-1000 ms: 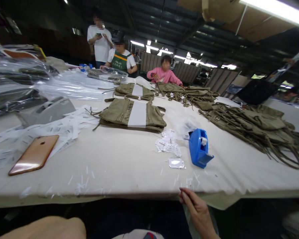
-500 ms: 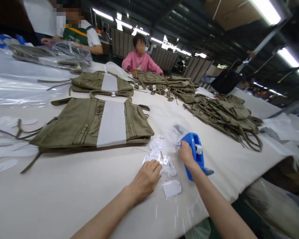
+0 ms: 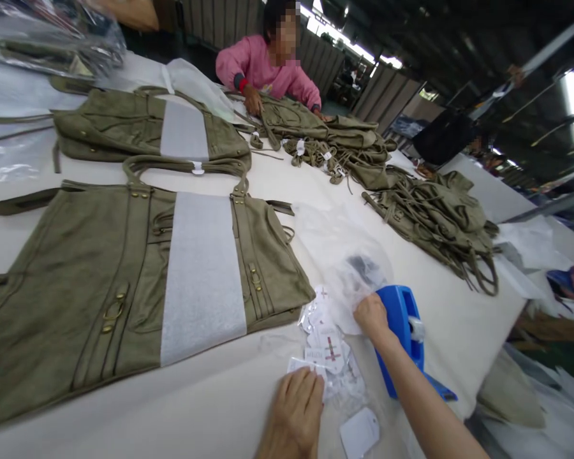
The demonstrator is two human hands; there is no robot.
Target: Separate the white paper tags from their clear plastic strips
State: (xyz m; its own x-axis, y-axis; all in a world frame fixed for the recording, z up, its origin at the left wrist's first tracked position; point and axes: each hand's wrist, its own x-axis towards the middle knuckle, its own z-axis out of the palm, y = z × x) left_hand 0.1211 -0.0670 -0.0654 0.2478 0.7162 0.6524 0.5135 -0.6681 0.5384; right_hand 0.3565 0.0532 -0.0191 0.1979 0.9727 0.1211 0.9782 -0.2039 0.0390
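Note:
My left hand (image 3: 296, 411) is at the near end of a loose pile of white hang tags (image 3: 332, 347) in clear plastic sleeves. Its fingers are bent together over one sleeved tag (image 3: 294, 364), with the thumb hidden. My right hand (image 3: 372, 317) is closed beside a blue tape dispenser (image 3: 396, 331), at the edge of a clear plastic bag (image 3: 332, 239) with something dark inside. What its fingertips pinch is hidden. A separate white tag (image 3: 360, 433) lies on the table to the right of my left hand.
An olive handbag (image 3: 95, 287) with a white paper band (image 3: 203, 274) lies at left, another bag (image 3: 119, 124) behind it. Across the table a person in pink (image 3: 268, 64) handles olive bags (image 3: 291, 118). More olive bags (image 3: 435, 217) are heaped at right. The table's edge runs along the right.
The view has shifted, dipping and moving closer to the left bag. My right hand stays beside the tape dispenser, and my left hand stays at the tags.

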